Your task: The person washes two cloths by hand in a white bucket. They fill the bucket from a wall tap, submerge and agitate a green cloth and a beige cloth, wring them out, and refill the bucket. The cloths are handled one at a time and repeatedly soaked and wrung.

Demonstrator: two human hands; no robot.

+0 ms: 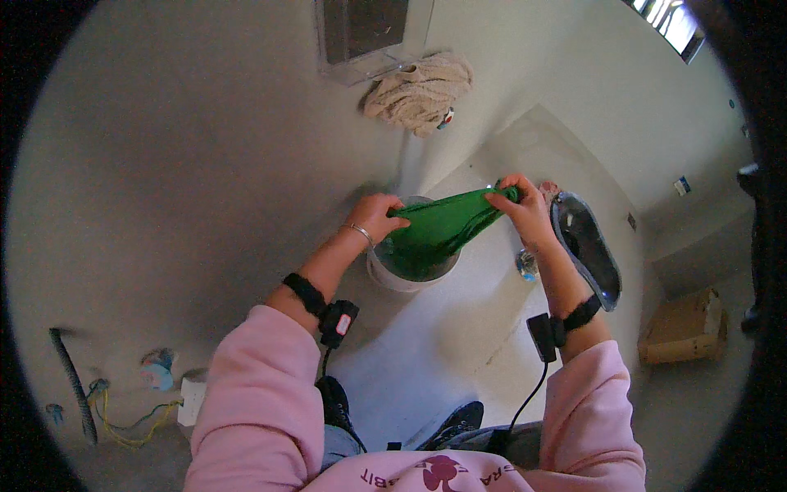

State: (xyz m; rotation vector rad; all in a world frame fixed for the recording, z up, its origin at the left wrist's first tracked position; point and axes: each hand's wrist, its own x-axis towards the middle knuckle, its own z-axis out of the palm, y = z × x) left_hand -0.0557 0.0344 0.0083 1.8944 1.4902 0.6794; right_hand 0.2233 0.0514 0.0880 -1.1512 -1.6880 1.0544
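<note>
A green cloth (452, 224) is stretched between my two hands above a white bucket (403, 284), its lower part hanging inside the rim. My left hand (378, 218) pinches one edge at the bucket's upper left side. At the other end, my right hand (524, 206) grips a bunched part of the cloth, higher and to the right of the bucket. The bucket stands on the floor by the wall; what it contains is mostly hidden by the cloth.
A dark, elongated tub (587, 249) lies beyond my right forearm, near a small round object (527, 265). A beige towel (421, 92) hangs below a clear-framed wall box (366, 37). Cardboard (682, 329) sits at the right; wires (132, 430) and a dark corrugated conduit (74, 384) are lower left.
</note>
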